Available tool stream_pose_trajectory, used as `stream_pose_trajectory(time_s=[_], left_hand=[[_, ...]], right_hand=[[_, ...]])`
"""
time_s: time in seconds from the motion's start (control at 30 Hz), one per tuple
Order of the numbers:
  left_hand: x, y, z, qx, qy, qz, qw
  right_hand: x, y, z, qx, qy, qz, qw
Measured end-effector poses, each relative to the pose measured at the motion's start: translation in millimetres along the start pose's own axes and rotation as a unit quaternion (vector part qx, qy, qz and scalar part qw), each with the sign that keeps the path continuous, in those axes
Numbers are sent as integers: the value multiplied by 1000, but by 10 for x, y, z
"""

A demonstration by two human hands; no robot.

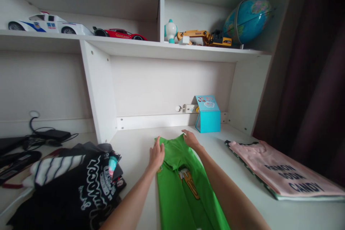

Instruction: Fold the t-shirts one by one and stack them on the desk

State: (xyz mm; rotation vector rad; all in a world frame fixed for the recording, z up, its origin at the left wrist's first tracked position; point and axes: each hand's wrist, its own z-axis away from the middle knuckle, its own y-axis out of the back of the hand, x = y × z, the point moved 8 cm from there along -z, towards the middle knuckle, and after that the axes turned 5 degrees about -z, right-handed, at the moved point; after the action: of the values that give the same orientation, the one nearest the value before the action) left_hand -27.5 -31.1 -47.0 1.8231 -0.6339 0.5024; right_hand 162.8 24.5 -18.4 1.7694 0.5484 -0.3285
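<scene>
A green T-shirt with a drink-mug print lies partly folded on the white desk in front of me, its far end drawn up into two corners. My left hand is closed on the far left corner, thumb and index finger at the cloth. At the far right corner, my right hand pinches the fabric edge, with its index finger reaching slightly past it. The sleeve and shoulder cloth lies folded over between both hands. Some fingers of each hand are hidden.
Left lies a heap of clothes, with a black printed shirt and striped cloth, near cables and a black adapter. A folded pink shirt tops a stack at right. A blue desk calendar stands behind, below a toy-filled shelf.
</scene>
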Motion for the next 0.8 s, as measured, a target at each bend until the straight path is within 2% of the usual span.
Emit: stream_pose_trajectory(time_s=[0.1,0.23,0.5,0.6,0.7,0.8], left_hand=[[26,-46,37,-32,6,-18,999],[29,-58,53,-33,20,-38,999],[11,-104,44,-37,31,-111,993],[15,-149,42,-57,21,-176,983],[13,-181,40,-65,7,-210,976],[10,-193,43,-66,-3,-214,974]], right_hand=[[271,-143,-138,6,-75,3,997],[461,-274,-215,-3,-130,2,991],[778,-157,-132,48,-225,30,973],[746,-69,-107,74,-201,48,976],[511,7,-177,90,-123,58,987],[179,-88,-269,42,-12,51,998]])
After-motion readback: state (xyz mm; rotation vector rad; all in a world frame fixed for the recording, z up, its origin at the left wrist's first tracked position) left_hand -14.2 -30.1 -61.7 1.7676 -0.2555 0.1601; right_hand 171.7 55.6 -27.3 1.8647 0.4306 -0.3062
